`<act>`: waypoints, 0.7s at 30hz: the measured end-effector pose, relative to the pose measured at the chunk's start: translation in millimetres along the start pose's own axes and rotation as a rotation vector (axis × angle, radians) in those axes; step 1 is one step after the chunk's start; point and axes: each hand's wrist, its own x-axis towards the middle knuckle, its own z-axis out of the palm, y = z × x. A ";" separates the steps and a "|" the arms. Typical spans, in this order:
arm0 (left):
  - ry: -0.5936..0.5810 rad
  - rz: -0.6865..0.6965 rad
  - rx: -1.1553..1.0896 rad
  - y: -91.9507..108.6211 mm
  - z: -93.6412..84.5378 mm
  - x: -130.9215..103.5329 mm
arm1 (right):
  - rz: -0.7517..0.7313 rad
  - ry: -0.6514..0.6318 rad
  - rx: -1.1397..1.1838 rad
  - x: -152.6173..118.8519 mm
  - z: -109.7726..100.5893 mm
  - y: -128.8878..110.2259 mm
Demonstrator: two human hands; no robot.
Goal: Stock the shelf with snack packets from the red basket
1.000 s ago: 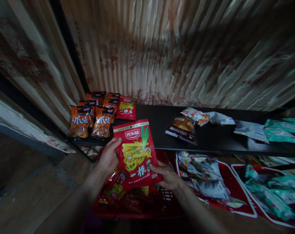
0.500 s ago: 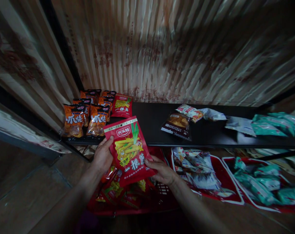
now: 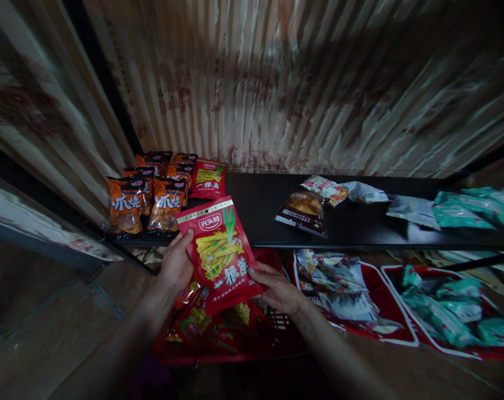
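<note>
Both my hands hold a red snack bag (image 3: 221, 253) with yellow sticks and green onion printed on it. My left hand (image 3: 177, 261) pinches its left edge, thumb on the front. My right hand (image 3: 279, 289) grips the lower right edge. The bag is tilted, in front of the black shelf's edge and above a red basket (image 3: 285, 347) with similar red bags in it. Another red bag (image 3: 209, 179) stands on the shelf (image 3: 252, 214), beside several orange and black snack bags (image 3: 166, 204).
To the right on the shelf lie a brown snack bag (image 3: 302, 211), white bags (image 3: 365, 192) and green bags (image 3: 462, 210). Below stand a basket (image 3: 396, 303) of white bags and another (image 3: 433, 341) of green bags. Dark posts (image 3: 104, 72) and pleated sheeting (image 3: 252, 83) bound the shelf.
Almost nothing differs. The held red bag and both hands stay in nearly the same place, and the view has shifted very slightly.
</note>
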 end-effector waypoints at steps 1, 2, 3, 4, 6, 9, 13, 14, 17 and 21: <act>0.003 -0.003 0.002 0.9 0.6 -0.2 | 0.003 0.016 0.007 -0.1 -0.4 0.0; 0.002 -0.009 0.001 2.1 1.6 -0.6 | 0.005 0.033 0.011 -0.1 -1.1 0.0; -0.007 -0.024 -0.003 3.4 2.8 -1.2 | 0.009 0.046 0.013 -0.1 -2.0 0.1; -0.026 -0.045 -0.011 4.7 4.0 -2.0 | 0.013 0.054 0.014 0.0 -2.9 0.2; -0.100 -0.100 -0.029 6.2 5.8 -3.6 | 0.017 0.062 0.023 0.6 -4.8 0.2; -0.180 -0.139 -0.016 4.4 4.8 -5.3 | 0.019 0.083 0.040 1.9 -6.7 -0.2; -0.182 -0.129 0.053 -3.5 -1.4 -6.5 | 0.000 0.096 0.060 3.1 -6.0 -2.6; -0.172 -0.122 0.072 -5.4 -2.9 -6.7 | -0.008 0.096 0.072 3.2 -5.5 -3.5; -0.153 -0.094 0.130 -9.7 -6.2 -7.4 | -0.028 0.113 0.109 3.3 -4.9 -6.6; -0.180 -0.063 0.191 -13.2 -8.0 -9.0 | -0.048 0.127 0.119 3.9 -7.1 -9.4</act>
